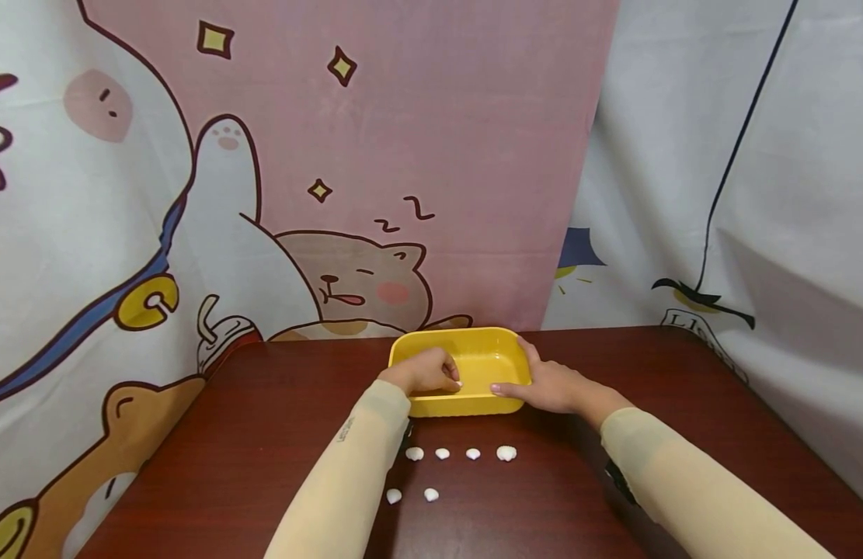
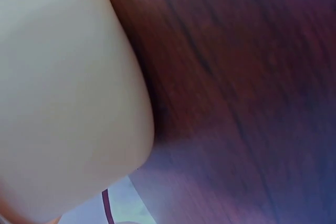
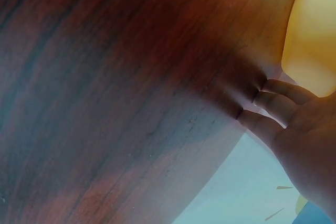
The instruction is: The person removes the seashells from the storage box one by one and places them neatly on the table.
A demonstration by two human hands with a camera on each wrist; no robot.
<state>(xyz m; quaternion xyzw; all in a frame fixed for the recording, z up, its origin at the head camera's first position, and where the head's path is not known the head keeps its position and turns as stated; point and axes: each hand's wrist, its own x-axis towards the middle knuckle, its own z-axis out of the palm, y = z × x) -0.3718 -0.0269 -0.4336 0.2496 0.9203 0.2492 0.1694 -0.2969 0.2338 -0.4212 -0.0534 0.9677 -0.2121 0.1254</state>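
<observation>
A yellow plastic basin [image 1: 466, 405] stands toward the back of the dark red table. Inside it, my left hand [image 1: 427, 371] pinches a small white seashell [image 1: 460, 383] between thumb and fingertips, low over the basin floor. My right hand [image 1: 553, 384] holds the basin's right side, its thumb over the near rim. In the right wrist view, the right hand's fingers [image 3: 257, 124] reach down to the tabletop beside the yellow wall [image 3: 312, 40]. The left wrist view shows mostly a pale sleeve [image 2: 68, 87]; the left hand's fingers are hidden there.
Several white shells lie in a row in front of the basin, among them a larger shell [image 1: 506, 453]. Two more shells sit nearer, one of them a small shell [image 1: 431, 494]. A cartoon-printed curtain [image 1: 473, 155] hangs behind the table [image 1: 263, 435].
</observation>
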